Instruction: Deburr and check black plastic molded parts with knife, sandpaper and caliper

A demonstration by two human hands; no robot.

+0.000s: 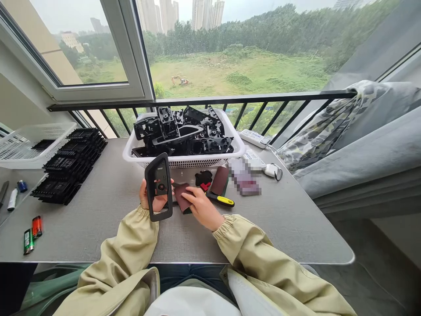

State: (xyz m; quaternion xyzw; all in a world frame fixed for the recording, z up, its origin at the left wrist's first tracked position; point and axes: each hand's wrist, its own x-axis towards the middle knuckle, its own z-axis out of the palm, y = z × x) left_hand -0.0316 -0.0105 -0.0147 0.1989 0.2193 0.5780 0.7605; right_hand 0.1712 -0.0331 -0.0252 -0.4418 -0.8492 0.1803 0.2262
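A black plastic frame (167,188) with an open window stands upright in my left hand (144,196), whose fingers wrap round its left edge and show through the opening. To its right, my right hand (204,208) has its fingers on a folded piece of reddish-brown sandpaper (182,198) over the table. Just beyond lie a second piece of sandpaper (220,180), a yellow-and-black handled tool (225,201), and a small black item (203,177) beside a red one (205,186).
A white basket (184,163) full of black parts stands at the back. Stacked black parts (70,164) and another white basket (55,131) are at left, with lighters (29,241) nearer. A power strip (255,138) and charger (272,171) sit back right.
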